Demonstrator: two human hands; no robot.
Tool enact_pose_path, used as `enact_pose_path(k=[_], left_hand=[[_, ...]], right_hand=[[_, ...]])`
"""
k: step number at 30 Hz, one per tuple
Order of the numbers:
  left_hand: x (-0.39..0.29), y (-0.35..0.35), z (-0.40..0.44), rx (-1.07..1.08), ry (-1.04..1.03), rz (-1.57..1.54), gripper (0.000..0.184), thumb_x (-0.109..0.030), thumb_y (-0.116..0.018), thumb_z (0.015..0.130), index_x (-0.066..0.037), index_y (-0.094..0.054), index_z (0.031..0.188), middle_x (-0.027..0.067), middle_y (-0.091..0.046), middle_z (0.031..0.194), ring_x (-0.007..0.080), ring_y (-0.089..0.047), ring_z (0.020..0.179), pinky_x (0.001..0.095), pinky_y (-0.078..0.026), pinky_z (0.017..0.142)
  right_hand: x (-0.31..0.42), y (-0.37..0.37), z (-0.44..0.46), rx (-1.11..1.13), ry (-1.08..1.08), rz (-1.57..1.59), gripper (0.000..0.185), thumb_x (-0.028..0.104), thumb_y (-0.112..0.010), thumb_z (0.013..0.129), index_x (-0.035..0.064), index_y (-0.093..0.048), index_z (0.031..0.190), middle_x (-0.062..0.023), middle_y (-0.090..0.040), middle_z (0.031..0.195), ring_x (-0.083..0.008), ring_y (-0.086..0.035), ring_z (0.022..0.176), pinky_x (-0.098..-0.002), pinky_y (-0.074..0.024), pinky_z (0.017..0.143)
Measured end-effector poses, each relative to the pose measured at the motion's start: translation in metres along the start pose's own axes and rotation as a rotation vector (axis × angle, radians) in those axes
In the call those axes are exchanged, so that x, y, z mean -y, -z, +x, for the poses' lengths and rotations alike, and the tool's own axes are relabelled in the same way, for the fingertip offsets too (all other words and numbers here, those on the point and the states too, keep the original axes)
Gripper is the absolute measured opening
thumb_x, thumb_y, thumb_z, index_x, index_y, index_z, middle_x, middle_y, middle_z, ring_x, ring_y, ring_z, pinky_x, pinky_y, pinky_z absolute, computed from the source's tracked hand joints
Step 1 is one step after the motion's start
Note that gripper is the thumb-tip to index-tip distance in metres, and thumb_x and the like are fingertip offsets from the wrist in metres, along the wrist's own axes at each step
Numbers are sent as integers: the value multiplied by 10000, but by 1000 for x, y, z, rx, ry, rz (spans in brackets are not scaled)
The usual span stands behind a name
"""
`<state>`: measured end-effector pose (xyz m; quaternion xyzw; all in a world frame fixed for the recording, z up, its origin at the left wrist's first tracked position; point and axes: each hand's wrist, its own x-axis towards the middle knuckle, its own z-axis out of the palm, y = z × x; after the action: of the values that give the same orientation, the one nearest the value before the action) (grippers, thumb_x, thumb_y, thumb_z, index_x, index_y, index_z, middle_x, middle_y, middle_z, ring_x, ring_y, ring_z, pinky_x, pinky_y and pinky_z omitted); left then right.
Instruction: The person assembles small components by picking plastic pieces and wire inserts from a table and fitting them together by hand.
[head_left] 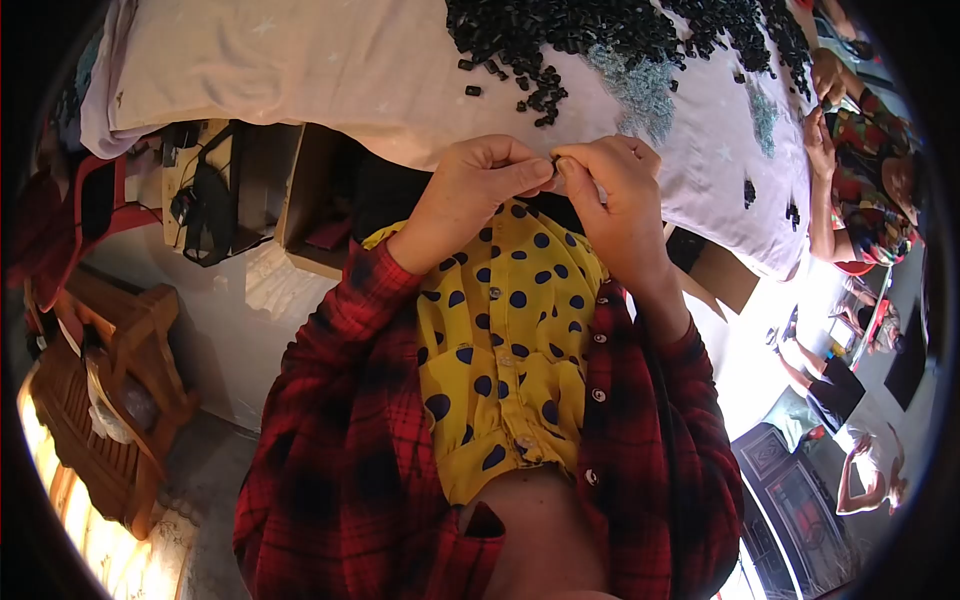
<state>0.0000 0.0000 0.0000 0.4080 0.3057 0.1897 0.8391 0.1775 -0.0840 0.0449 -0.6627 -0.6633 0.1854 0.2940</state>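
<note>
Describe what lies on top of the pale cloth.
On the pale cloth lie many small black pieces and patches of tiny blue-green bits. The heaped pieces cover the cloth beneath them, so that part cannot be seen.

Matt cloth, glossy black pieces, perhaps plastic, wooden chair

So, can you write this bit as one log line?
left hand: pinches dark piece | right hand: same piece | black pieces: piled on pale cloth
</note>
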Motion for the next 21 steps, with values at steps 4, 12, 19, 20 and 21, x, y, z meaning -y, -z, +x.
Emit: enact_pose_path(k=[4,12,19,20,21], left_hand=[[-2,5,-4,-26,-4,17,206,-166,-680,998,35,-709,1037,56,-736,957,87,-656,881,225,-518,818],[0,5,-2,-28,-1,-4,196,-157,-678,998,34,-712,1028,28,-719,924,73,-628,850,219,-505,801],[-3,0,-3,-34,-27,-42,202,-153,-666,1007,42,-701,1045,85,-742,985,116,-692,915,237,-541,849],[-2,-1,-3,-36,-38,-34,207,-154,-664,1008,46,-697,1048,95,-745,996,125,-701,926,242,-548,859],[-2,-1,-2,-35,-38,-34,207,-154,-664,1008,46,-697,1048,95,-745,996,125,-701,926,242,-548,859]], right_hand=[[9,-5,1,-19,37,-21,185,112,-699,920,85,-675,1102,-10,-670,868,-205,-650,846,-444,-342,1055],[9,-8,-1,-19,65,-70,258,156,-717,912,94,-644,1151,8,-671,898,-182,-644,885,-474,-320,1061],[3,-12,2,-127,1,49,68,101,-666,948,91,-698,1007,8,-659,818,-174,-630,813,-396,-335,977],[4,-12,2,-129,-24,77,54,91,-658,950,90,-706,976,7,-657,803,-170,-627,784,-380,-336,956],[3,-13,2,-130,-24,76,54,91,-658,950,90,-706,976,7,-657,803,-170,-627,784,-380,-336,956]])
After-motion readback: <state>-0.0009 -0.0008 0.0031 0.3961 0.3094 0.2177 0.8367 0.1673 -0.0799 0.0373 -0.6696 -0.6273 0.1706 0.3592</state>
